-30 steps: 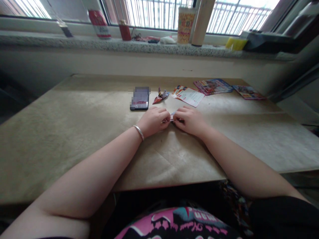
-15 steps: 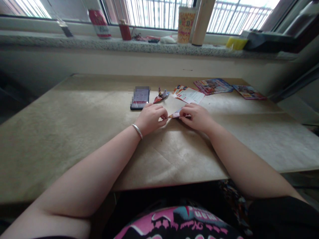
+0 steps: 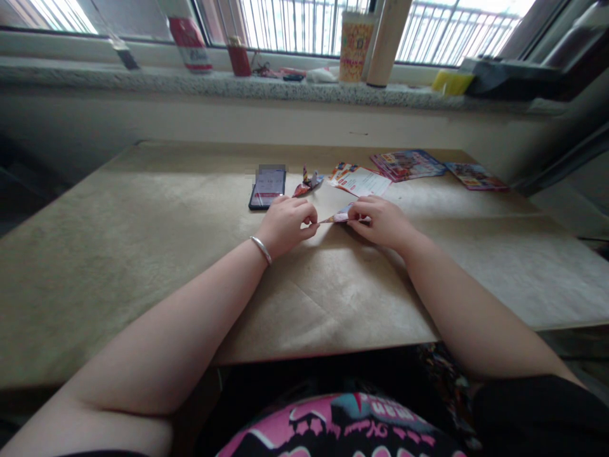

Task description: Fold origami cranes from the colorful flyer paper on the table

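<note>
A small folded piece of printed paper is stretched between my two hands, just above the table. My left hand pinches its thin pointed tip between thumb and forefinger; a silver bangle circles that wrist. On the other side, my right hand grips the wider end, with fingers curled that hide part of it. Just behind the paper lies a folded paper crane in red and dark print. A phone with a lit screen lies beyond my left hand.
Printed cards or leaflets lie behind my right hand, with colourful booklets farther right and another booklet beside them. On the stone windowsill stand a red can, a patterned cup and a yellow item.
My right hand has shifted slightly right and my left hand slightly left. More of the folded paper's thin tip shows between them.
</note>
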{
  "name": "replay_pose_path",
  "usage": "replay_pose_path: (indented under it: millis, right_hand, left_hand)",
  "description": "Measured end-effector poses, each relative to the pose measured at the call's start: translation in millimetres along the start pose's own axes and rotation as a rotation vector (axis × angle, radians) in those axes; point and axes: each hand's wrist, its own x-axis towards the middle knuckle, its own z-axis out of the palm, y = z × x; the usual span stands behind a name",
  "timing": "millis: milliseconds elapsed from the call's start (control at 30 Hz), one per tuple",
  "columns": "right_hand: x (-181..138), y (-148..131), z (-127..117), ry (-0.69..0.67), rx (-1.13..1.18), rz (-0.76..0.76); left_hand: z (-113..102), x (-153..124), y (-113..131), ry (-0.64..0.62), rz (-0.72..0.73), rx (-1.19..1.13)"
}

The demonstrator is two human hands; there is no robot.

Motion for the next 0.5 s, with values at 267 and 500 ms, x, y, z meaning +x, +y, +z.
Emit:
replay_pose_path:
  millis: [267, 500]
  right_hand:
    - [0.1, 1.0, 0.0, 0.008, -0.005, 0.004]
    - [0.0, 1.8, -3.0, 0.005, -0.013, 0.024]
  left_hand:
    - [-0.6, -0.4, -0.7, 0.012, 0.044, 0.044]
    - [-1.7, -0.1, 1.6, -0.004, 0.047, 0.031]
